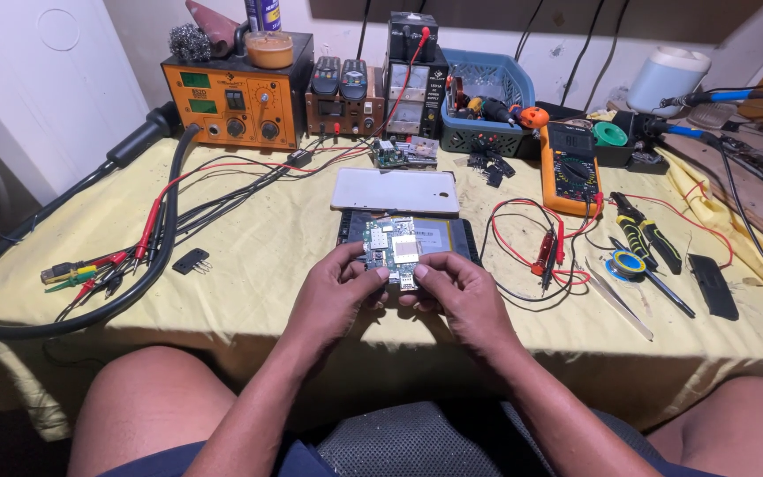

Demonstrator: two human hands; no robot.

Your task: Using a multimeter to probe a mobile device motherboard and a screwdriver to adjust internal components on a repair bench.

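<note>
Both hands, left hand (339, 284) and right hand (459, 291), pinch the circuit board (392, 250) at centre frame; best gripped by its edges, level above the opened phone (452, 237).

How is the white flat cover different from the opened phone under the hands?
The white cover is plain and smooth; the opened phone is dark, with its insides showing. The cover lies untouched farther back; the phone lies by both hands. Both lie flat on the yellow cloth.

Yellow-clothed bench (267, 265), multimeter (569, 170), pliers (645, 231), tweezers (615, 300)
</note>
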